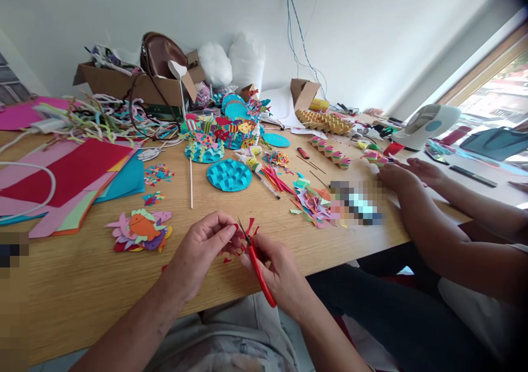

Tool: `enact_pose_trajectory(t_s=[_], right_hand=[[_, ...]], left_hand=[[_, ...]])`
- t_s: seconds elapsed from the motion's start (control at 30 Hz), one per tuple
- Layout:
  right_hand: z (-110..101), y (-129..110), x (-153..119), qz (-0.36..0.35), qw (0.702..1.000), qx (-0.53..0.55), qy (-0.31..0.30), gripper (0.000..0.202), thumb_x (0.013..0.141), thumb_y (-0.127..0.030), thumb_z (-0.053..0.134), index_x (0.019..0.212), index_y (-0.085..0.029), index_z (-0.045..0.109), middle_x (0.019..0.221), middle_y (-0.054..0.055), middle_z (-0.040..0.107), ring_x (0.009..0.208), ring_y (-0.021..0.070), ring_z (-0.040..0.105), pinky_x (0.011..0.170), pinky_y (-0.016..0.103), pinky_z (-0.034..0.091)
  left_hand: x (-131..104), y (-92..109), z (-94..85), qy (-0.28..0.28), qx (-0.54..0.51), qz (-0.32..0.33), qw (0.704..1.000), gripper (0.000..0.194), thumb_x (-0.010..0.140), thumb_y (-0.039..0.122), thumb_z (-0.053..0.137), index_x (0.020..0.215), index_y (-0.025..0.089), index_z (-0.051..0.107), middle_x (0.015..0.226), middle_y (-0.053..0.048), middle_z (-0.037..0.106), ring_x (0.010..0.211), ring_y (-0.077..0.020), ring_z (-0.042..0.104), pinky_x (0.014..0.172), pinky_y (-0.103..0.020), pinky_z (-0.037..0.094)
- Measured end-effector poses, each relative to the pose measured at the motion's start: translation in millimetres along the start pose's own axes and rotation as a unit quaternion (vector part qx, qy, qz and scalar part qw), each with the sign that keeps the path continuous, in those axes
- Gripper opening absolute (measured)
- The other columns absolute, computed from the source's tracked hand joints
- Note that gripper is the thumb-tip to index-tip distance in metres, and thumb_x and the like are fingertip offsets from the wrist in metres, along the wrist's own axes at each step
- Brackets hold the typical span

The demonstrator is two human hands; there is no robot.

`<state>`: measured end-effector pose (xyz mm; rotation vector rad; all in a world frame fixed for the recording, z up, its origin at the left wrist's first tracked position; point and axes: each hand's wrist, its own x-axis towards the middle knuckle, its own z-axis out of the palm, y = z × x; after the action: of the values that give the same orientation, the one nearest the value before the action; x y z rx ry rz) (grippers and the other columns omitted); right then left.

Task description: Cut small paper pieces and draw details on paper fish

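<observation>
Red-handled scissors (259, 273) are held in my right hand (284, 273), their blades pointing up and left toward my left hand. My left hand (210, 237) pinches a small piece of red paper (236, 226) near the blade tips. Red paper scraps (226, 260) lie on the table under and between both hands. To the left sits a pile of cut paper fish (144, 228), an orange one on top. Beyond my hands is a round blue base (229, 174) with a wavy paper lattice.
Coloured paper sheets (82, 179) are stacked at left, with a tangle of pipe cleaners (94, 119) behind. Paper scraps (313, 201) and glue bottles (251, 163) lie further in. At right, another person's hands (406, 174) reach over the table. A cardboard box (119, 86) stands at the back.
</observation>
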<state>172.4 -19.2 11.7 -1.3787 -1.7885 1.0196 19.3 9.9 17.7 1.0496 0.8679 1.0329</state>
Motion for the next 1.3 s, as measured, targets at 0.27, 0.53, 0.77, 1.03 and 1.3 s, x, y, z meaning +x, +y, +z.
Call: enact_pose_trajectory(t_s=[0.27, 0.53, 0.77, 1.03, 1.3], right_hand=[[-3, -1, 1, -0.024, 0.999, -0.039, -0.001, 0.028, 0.081, -0.036, 0.056, 0.063, -0.017, 0.046, 0.054, -0.007, 0.035, 0.051, 0.0073, 0.030, 0.047, 0.019, 0.024], [-9, 2, -1, -0.029, 0.998, -0.052, -0.014, 0.027, 0.080, -0.030, 0.058, 0.062, -0.017, 0.044, 0.054, -0.008, 0.035, 0.050, 0.0063, 0.029, 0.047, 0.018, 0.024], [-10, 6, -1, -0.033, 0.998, -0.058, -0.020, 0.031, 0.081, -0.031, 0.059, 0.061, -0.018, 0.039, 0.054, -0.008, 0.032, 0.050, 0.0060, 0.027, 0.046, 0.018, 0.022], [-12, 8, -4, -0.037, 0.997, -0.068, -0.024, 0.034, 0.081, -0.034, 0.058, 0.060, -0.018, 0.037, 0.054, -0.008, 0.031, 0.050, 0.0061, 0.026, 0.045, 0.018, 0.021], [-14, 7, -2, -0.029, 0.994, -0.102, -0.035, 0.040, 0.083, -0.041, 0.055, 0.057, -0.019, 0.033, 0.052, -0.008, 0.030, 0.048, 0.0063, 0.025, 0.045, 0.020, 0.021]], left_hand=[[1, 1, -2.9, -0.017, 0.025, -0.009, 0.999, 0.009, 0.075, 0.026, 0.061, 0.072, 0.017, 0.060, 0.065, 0.002, 0.064, 0.063, -0.0111, 0.060, 0.060, -0.021, 0.047], [1, 1, -2.0, -0.028, 0.049, -0.018, 0.998, 0.009, 0.074, 0.024, 0.059, 0.072, 0.016, 0.060, 0.064, 0.002, 0.063, 0.062, -0.0107, 0.059, 0.059, -0.020, 0.046], [2, 4, -1.9, -0.022, 0.072, -0.025, 0.997, 0.011, 0.072, 0.027, 0.060, 0.072, 0.016, 0.060, 0.063, 0.001, 0.063, 0.060, -0.0113, 0.058, 0.057, -0.021, 0.045], [1, 4, -3.8, -0.015, 0.087, -0.016, 0.996, 0.011, 0.073, 0.027, 0.058, 0.072, 0.016, 0.059, 0.061, 0.002, 0.063, 0.060, -0.0117, 0.057, 0.057, -0.022, 0.045], [2, 4, -3.9, -0.002, 0.072, -0.019, 0.997, 0.012, 0.072, 0.028, 0.060, 0.070, 0.017, 0.056, 0.060, 0.002, 0.062, 0.058, -0.0110, 0.056, 0.055, -0.022, 0.043]])
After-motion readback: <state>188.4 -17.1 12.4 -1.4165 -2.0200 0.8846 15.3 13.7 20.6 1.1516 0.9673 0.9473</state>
